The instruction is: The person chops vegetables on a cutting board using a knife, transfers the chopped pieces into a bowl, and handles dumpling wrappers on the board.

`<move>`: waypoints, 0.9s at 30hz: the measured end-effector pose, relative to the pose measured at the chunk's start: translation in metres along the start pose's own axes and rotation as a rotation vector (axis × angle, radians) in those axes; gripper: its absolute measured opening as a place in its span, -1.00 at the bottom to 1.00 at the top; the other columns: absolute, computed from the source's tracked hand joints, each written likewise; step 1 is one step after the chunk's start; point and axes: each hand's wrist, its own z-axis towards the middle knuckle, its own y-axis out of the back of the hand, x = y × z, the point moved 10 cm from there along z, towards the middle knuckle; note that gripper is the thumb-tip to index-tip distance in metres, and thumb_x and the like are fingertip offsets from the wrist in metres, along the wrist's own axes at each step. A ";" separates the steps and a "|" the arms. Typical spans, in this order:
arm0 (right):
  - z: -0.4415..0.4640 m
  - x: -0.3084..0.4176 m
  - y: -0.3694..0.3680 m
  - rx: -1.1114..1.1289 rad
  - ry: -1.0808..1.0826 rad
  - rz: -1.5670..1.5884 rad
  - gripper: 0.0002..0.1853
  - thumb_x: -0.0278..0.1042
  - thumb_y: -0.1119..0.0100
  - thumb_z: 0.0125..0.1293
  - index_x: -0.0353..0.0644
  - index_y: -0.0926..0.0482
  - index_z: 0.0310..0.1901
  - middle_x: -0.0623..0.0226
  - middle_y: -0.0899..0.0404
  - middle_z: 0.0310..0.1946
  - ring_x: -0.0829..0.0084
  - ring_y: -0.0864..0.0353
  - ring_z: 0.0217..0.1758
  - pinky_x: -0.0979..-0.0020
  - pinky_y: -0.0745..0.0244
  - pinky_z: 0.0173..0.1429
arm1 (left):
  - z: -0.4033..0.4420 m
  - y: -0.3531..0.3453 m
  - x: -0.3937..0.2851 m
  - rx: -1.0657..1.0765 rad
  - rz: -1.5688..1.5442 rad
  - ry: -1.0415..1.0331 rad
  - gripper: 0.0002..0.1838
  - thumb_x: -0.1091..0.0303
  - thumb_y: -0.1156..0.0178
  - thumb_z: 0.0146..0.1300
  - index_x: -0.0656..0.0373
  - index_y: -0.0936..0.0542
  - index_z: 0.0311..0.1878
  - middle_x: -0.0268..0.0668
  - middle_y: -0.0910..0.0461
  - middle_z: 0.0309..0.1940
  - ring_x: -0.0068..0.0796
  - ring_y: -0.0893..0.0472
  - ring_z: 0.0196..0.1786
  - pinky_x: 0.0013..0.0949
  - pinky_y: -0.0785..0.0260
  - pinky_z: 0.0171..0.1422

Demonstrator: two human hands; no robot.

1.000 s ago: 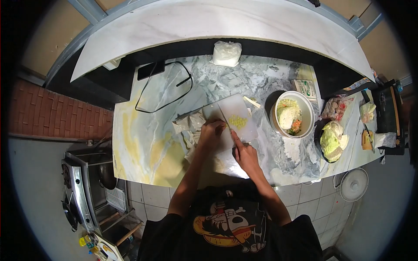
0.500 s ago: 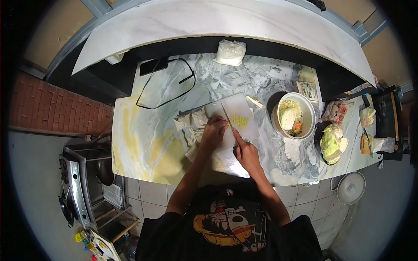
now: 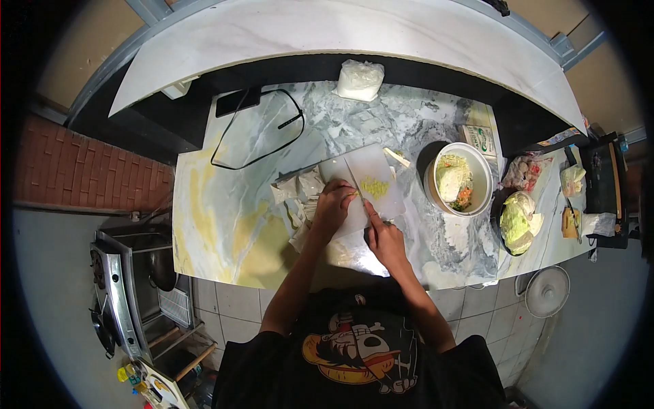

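Note:
A knife [image 3: 353,177] lies across the white cutting board [image 3: 389,204], its handle in my closed right hand [image 3: 385,240] with a finger stretched along it. To its left, my left hand [image 3: 332,206] is closed at the board, its fingertips pinched beside the blade on a small yellow-green piece, mostly hidden. Chopped pale-green bits [image 3: 374,187] form a small pile right of the blade. Crumpled grey-beige packets [image 3: 298,189] lie left of my left hand. A pale strip [image 3: 396,157] rests at the board's upper right edge.
Right of the board stands a white tub [image 3: 486,184] of shredded vegetables; a cabbage [image 3: 520,225] and a bag of reddish pieces [image 3: 524,172] are farther right. A white bag [image 3: 360,80] is at the back. A phone [image 3: 238,101] and black strap [image 3: 300,129] lie at upper left.
The view has shifted slightly. Both hands stay at nearly the same place on the board, with the knife still between them and only small movements visible.

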 end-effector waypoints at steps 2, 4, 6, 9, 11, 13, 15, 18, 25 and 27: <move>0.000 -0.001 -0.001 -0.003 0.007 -0.001 -0.27 -0.54 -0.07 0.20 0.12 -0.28 0.45 -0.18 -0.60 -0.45 -0.17 -0.62 -0.39 -0.03 -0.56 -0.16 | 0.001 0.002 -0.005 -0.015 0.024 -0.024 -0.85 0.62 -0.30 0.04 0.31 -0.66 -0.27 -0.12 -0.61 -0.24 -0.06 -0.62 -0.15 -0.19 -0.49 -0.03; 0.000 -0.001 -0.001 -0.008 0.012 -0.002 -0.27 -0.54 -0.07 0.20 0.11 -0.27 0.45 -0.17 -0.60 -0.46 -0.16 -0.62 -0.40 -0.02 -0.56 -0.17 | 0.000 0.002 -0.004 -0.019 0.032 -0.016 -0.86 0.62 -0.30 0.04 0.31 -0.67 -0.28 -0.12 -0.61 -0.25 -0.06 -0.62 -0.16 -0.19 -0.49 -0.04; 0.001 -0.002 -0.003 0.007 0.011 -0.010 -0.25 -0.54 -0.07 0.20 0.10 -0.23 0.47 -0.15 -0.60 -0.49 -0.15 -0.61 -0.43 -0.01 -0.56 -0.20 | 0.000 0.001 -0.002 -0.022 0.039 -0.010 -0.86 0.61 -0.30 0.04 0.30 -0.67 -0.28 -0.13 -0.61 -0.26 -0.07 -0.62 -0.17 -0.20 -0.49 -0.05; 0.000 -0.001 -0.005 -0.007 0.022 0.007 -0.24 -0.53 -0.08 0.20 0.09 -0.20 0.48 -0.11 -0.60 -0.51 -0.12 -0.61 -0.46 0.01 -0.56 -0.23 | 0.000 0.002 -0.004 -0.041 0.061 -0.028 -0.88 0.61 -0.30 0.05 0.30 -0.68 -0.29 -0.12 -0.61 -0.27 -0.07 -0.62 -0.18 -0.20 -0.50 -0.07; 0.000 0.001 -0.007 -0.001 0.035 -0.022 -0.23 -0.53 -0.08 0.20 0.09 -0.20 0.48 -0.10 -0.60 -0.52 -0.11 -0.61 -0.47 0.01 -0.56 -0.24 | 0.001 0.004 -0.006 -0.035 0.050 -0.004 -0.88 0.61 -0.29 0.05 0.30 -0.68 -0.30 -0.11 -0.61 -0.28 -0.06 -0.62 -0.18 -0.19 -0.50 -0.07; 0.001 0.001 -0.009 0.000 0.046 -0.052 -0.22 -0.54 -0.09 0.19 0.08 -0.19 0.49 -0.08 -0.59 -0.53 -0.10 -0.61 -0.48 0.02 -0.56 -0.25 | 0.001 0.003 -0.005 -0.034 0.056 -0.010 -0.88 0.61 -0.29 0.05 0.30 -0.68 -0.30 -0.11 -0.61 -0.28 -0.06 -0.62 -0.18 -0.19 -0.50 -0.07; 0.001 0.003 -0.008 -0.032 0.083 -0.065 -0.21 -0.55 -0.10 0.18 0.09 -0.18 0.49 -0.08 -0.59 -0.53 -0.08 -0.61 -0.49 0.03 -0.56 -0.27 | 0.001 0.003 -0.005 -0.033 0.062 -0.016 -0.88 0.61 -0.29 0.05 0.30 -0.68 -0.30 -0.11 -0.61 -0.27 -0.06 -0.62 -0.18 -0.19 -0.50 -0.06; 0.001 0.002 -0.008 -0.024 0.078 -0.064 -0.19 -0.55 -0.12 0.17 0.10 -0.18 0.49 -0.07 -0.60 -0.53 -0.07 -0.61 -0.50 0.03 -0.56 -0.27 | 0.001 0.003 -0.005 -0.026 0.065 -0.008 -0.89 0.60 -0.29 0.07 0.30 -0.67 -0.30 -0.11 -0.61 -0.27 -0.05 -0.62 -0.17 -0.19 -0.50 -0.06; 0.001 0.003 -0.008 -0.031 0.076 -0.070 -0.22 -0.55 -0.11 0.17 0.05 -0.22 0.47 -0.09 -0.59 -0.52 -0.09 -0.60 -0.49 0.03 -0.55 -0.28 | -0.001 0.004 -0.003 -0.051 0.050 0.015 -0.91 0.57 -0.28 0.10 0.31 -0.67 -0.30 -0.11 -0.61 -0.26 -0.06 -0.62 -0.17 -0.18 -0.49 -0.06; 0.002 0.003 -0.010 -0.012 0.062 -0.087 -0.25 -0.55 -0.11 0.18 0.00 -0.24 0.46 -0.11 -0.58 -0.52 -0.11 -0.60 -0.48 0.03 -0.55 -0.27 | -0.001 0.004 -0.004 -0.046 0.058 0.001 -0.92 0.57 -0.28 0.10 0.31 -0.68 -0.30 -0.11 -0.61 -0.26 -0.05 -0.62 -0.17 -0.18 -0.49 -0.06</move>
